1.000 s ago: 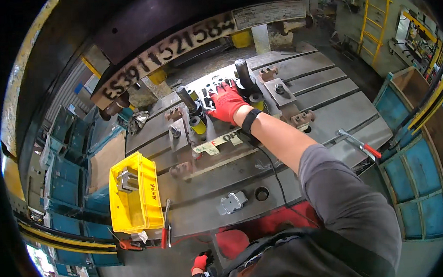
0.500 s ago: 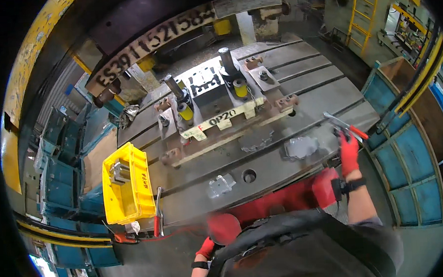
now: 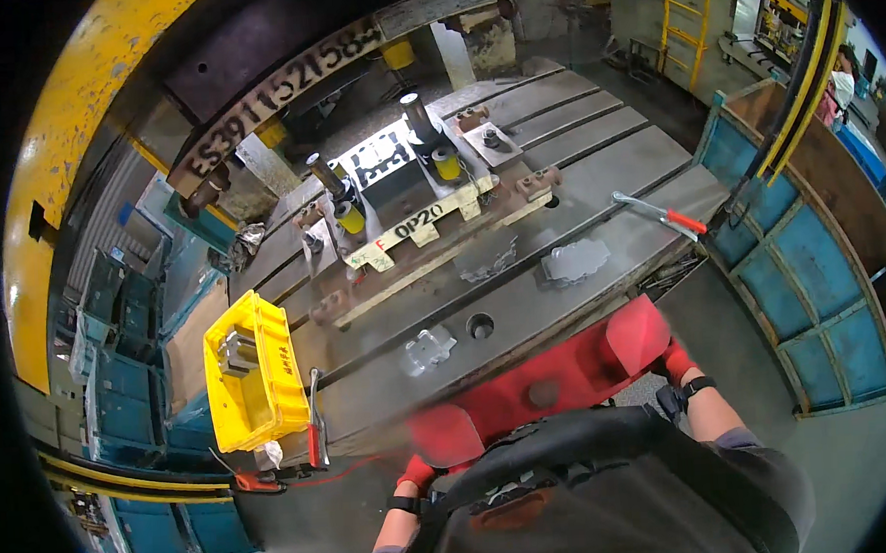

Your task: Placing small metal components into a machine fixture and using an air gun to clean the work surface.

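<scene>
A long red control console (image 3: 568, 368) with a rounded guard at each end lies across in front of me. My left hand (image 3: 416, 471), in a red glove, is at its left end, beside the left guard. My right hand (image 3: 677, 360), also red-gloved, is at the right end, partly behind the right guard. The fingers of both hands are hidden. Beyond the console, a thin clear-looking cut piece (image 3: 429, 351) and two flat grey metal pieces (image 3: 575, 262) lie on the slotted press table (image 3: 608, 168). A red-handled pliers-like tool (image 3: 660, 213) rests at the table's right.
A die set (image 3: 399, 194) with upright posts is on the table, under the raised press ram (image 3: 283, 95). A yellow bin (image 3: 258, 371) with metal blocks stands at the left, beside another red-handled tool (image 3: 315, 423). Blue crates (image 3: 815, 297) flank the right side.
My right hand has come from beside the red-handled tool at the table's right down to the console's right end. My left hand stays at the left end. The view has shifted to the right.
</scene>
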Action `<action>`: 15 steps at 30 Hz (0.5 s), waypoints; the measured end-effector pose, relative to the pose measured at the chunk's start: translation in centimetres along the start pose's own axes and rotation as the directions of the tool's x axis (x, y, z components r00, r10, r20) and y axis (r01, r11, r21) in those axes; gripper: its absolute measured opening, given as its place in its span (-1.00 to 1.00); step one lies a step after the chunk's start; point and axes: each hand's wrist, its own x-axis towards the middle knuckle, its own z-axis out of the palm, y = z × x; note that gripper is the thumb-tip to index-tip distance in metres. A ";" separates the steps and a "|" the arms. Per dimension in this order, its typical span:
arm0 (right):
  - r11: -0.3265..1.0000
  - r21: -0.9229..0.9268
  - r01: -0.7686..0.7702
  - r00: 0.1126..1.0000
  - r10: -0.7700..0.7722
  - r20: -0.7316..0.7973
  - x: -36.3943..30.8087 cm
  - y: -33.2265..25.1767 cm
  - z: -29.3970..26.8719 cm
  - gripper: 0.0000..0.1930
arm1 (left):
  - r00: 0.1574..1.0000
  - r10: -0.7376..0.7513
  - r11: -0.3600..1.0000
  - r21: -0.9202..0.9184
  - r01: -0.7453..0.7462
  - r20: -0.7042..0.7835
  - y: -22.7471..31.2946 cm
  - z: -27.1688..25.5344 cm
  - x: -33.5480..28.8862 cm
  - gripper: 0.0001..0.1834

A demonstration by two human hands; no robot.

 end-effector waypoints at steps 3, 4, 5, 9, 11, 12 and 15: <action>0.999 -0.016 0.033 0.998 -0.034 -0.049 0.7 0.5 0.0 -0.52 | 1.000 -0.003 1.000 -0.002 0.003 -0.016 -0.7 0.3 0.2 -0.57; 1.000 0.007 0.025 0.996 -0.024 -0.081 1.0 1.3 -0.5 -0.54 | 1.000 -0.024 1.000 -0.004 0.024 -0.013 -0.4 0.2 0.7 -0.56; 1.000 -0.004 0.011 0.998 -0.012 -0.062 0.7 0.8 -0.2 -0.57 | 0.998 -0.062 0.997 -0.041 0.061 -0.026 1.0 0.6 -0.3 -0.56; 0.997 0.016 -0.074 0.996 0.074 -0.039 -1.0 -2.3 0.6 -0.64 | 0.997 -0.033 0.994 -0.102 0.027 -0.063 2.0 1.1 -2.2 -0.56; 0.996 0.030 -0.081 0.995 0.083 -0.057 -1.9 -3.5 0.9 -0.66 | 0.994 0.067 0.997 -0.033 -0.070 -0.083 1.5 0.9 -1.7 -0.57; 0.998 0.020 -0.061 0.996 0.062 -0.060 -2.4 -4.0 0.9 -0.66 | 0.989 0.111 0.994 0.024 -0.109 -0.098 1.8 1.0 -1.7 -0.57; 0.994 0.100 -0.050 0.998 0.054 -0.041 -2.3 -3.9 0.7 -0.69 | 0.974 0.196 0.975 0.127 -0.182 -0.110 2.3 0.8 -1.3 -0.58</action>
